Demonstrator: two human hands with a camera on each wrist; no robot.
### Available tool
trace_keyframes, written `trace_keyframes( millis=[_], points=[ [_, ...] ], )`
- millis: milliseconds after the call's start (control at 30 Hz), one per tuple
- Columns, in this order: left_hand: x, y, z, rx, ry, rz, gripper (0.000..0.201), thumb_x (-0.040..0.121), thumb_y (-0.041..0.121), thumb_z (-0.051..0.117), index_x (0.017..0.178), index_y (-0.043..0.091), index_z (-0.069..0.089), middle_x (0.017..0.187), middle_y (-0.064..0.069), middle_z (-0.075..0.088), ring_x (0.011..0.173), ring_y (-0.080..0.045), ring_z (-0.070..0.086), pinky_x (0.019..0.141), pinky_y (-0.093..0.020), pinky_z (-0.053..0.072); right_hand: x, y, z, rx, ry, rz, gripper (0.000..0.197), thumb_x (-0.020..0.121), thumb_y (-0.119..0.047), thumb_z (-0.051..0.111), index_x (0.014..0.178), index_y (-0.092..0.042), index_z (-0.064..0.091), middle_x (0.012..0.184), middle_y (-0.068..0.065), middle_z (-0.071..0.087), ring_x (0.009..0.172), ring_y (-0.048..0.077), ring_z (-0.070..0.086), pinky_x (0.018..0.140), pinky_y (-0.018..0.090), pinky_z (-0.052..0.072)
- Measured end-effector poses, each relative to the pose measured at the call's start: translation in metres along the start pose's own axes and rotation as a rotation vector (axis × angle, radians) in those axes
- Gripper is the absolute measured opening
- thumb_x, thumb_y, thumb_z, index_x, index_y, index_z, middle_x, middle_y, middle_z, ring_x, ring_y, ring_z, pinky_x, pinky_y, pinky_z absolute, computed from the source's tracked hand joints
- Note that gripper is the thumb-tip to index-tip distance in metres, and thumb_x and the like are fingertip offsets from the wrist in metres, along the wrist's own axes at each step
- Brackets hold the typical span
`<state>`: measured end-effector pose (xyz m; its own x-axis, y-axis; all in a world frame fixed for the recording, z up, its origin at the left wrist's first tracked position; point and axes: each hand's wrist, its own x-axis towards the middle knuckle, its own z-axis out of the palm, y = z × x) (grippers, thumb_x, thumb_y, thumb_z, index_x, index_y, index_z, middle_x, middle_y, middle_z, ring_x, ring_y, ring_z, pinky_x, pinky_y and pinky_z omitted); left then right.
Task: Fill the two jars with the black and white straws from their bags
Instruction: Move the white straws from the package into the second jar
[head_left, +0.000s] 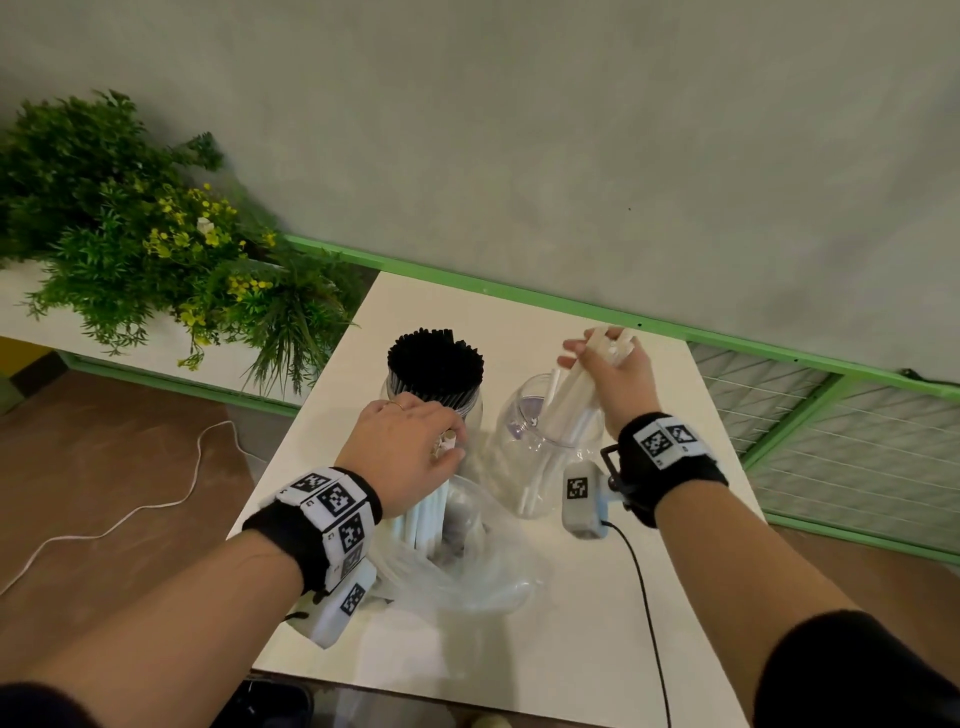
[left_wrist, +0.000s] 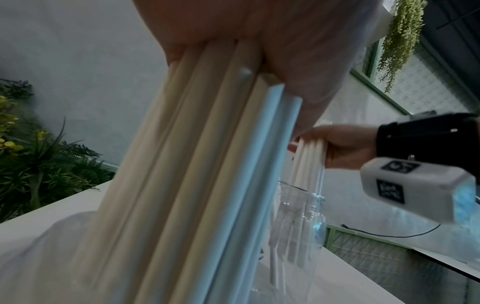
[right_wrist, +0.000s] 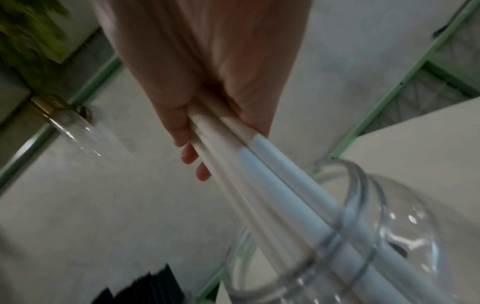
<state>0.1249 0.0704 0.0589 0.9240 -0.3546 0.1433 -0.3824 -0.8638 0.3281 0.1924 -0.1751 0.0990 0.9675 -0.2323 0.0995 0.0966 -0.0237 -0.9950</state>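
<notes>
On the white table (head_left: 597, 649), a jar (head_left: 470, 402) packed with black straws (head_left: 435, 364) stands at the back left. To its right a clear jar (head_left: 511, 441) holds a few white straws. My right hand (head_left: 610, 371) grips a small bunch of white straws (right_wrist: 262, 174) whose lower ends sit inside that jar's mouth (right_wrist: 361, 205). My left hand (head_left: 410, 447) grips the top of a thick bundle of white straws (left_wrist: 197, 185) that stands in a clear plastic bag (head_left: 467, 566) at the front.
A green-framed ledge (head_left: 571, 301) and a grey wall run behind the table. Plants (head_left: 135, 244) stand to the left. A white cord (head_left: 130, 514) lies on the brown floor, and a black cable (head_left: 649, 613) crosses the table's front right.
</notes>
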Motion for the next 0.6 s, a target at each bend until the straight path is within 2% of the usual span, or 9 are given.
trace_keyframes(
  millis=[100, 200, 267, 367, 400, 500, 600],
  points=[
    [0.002, 0.001, 0.001, 0.002, -0.003, -0.008, 0.045, 0.076, 0.056, 0.02, 0.098, 0.038, 0.056, 0.103, 0.02, 0.061, 0.107, -0.009, 0.048, 0.092, -0.03, 0.031, -0.001, 0.027, 0.003, -0.02, -0.027, 0.107, 0.013, 0.088, 0.001, 0.062, 0.095, -0.008, 0.056, 0.093, 0.016, 0.069, 0.079, 0.027, 0.07, 0.085, 0.048, 0.056],
    [0.003, 0.001, 0.001, -0.005, 0.001, -0.017, 0.036, 0.08, 0.053, 0.029, 0.097, 0.038, 0.057, 0.102, 0.02, 0.062, 0.106, -0.009, 0.048, 0.091, -0.031, 0.031, -0.001, 0.043, 0.004, -0.094, -0.024, 0.097, 0.018, 0.084, 0.002, 0.066, 0.092, -0.011, 0.058, 0.086, 0.01, 0.069, 0.08, 0.023, 0.068, 0.088, 0.047, 0.055],
    [0.003, 0.001, 0.001, -0.006, 0.002, -0.021, 0.03, 0.082, 0.05, 0.035, 0.098, 0.038, 0.057, 0.103, 0.02, 0.062, 0.107, -0.009, 0.048, 0.092, -0.031, 0.031, -0.002, 0.05, 0.003, -0.194, -0.007, 0.032, 0.025, 0.083, 0.001, 0.067, 0.095, -0.018, 0.056, 0.086, 0.005, 0.069, 0.081, 0.014, 0.067, 0.087, 0.036, 0.054],
    [0.004, -0.002, 0.001, -0.014, 0.012, -0.027, 0.027, 0.083, 0.049, 0.039, 0.098, 0.038, 0.058, 0.104, 0.02, 0.063, 0.108, -0.01, 0.049, 0.091, -0.032, 0.031, -0.006, 0.058, 0.001, -0.364, 0.027, -0.083, 0.035, 0.085, -0.005, 0.066, 0.109, -0.024, 0.049, 0.089, -0.007, 0.066, 0.08, -0.008, 0.06, 0.075, 0.007, 0.042],
    [0.004, -0.003, 0.0, -0.01, 0.013, -0.031, 0.027, 0.083, 0.05, 0.039, 0.099, 0.038, 0.057, 0.104, 0.02, 0.063, 0.108, -0.01, 0.049, 0.091, -0.032, 0.031, -0.007, 0.061, 0.0, -0.404, 0.025, -0.125, 0.038, 0.085, -0.006, 0.066, 0.113, -0.024, 0.048, 0.092, -0.008, 0.064, 0.082, -0.009, 0.058, 0.073, 0.003, 0.04],
    [0.006, -0.007, 0.0, 0.007, 0.009, -0.045, 0.029, 0.083, 0.052, 0.037, 0.1, 0.039, 0.056, 0.104, 0.021, 0.062, 0.109, -0.009, 0.048, 0.092, -0.032, 0.032, -0.005, 0.07, -0.006, -0.527, -0.029, -0.263, 0.043, 0.084, -0.004, 0.066, 0.12, -0.019, 0.05, 0.1, -0.002, 0.06, 0.093, 0.006, 0.057, 0.08, 0.007, 0.041],
    [0.007, -0.01, 0.0, 0.017, 0.01, -0.054, 0.037, 0.08, 0.056, 0.029, 0.1, 0.039, 0.055, 0.103, 0.021, 0.062, 0.108, -0.009, 0.049, 0.092, -0.033, 0.035, 0.003, 0.078, -0.015, -0.834, -0.111, -0.388, 0.04, 0.085, -0.003, 0.064, 0.122, -0.013, 0.055, 0.115, 0.004, 0.057, 0.107, 0.018, 0.048, 0.094, 0.023, 0.038]
  ],
)
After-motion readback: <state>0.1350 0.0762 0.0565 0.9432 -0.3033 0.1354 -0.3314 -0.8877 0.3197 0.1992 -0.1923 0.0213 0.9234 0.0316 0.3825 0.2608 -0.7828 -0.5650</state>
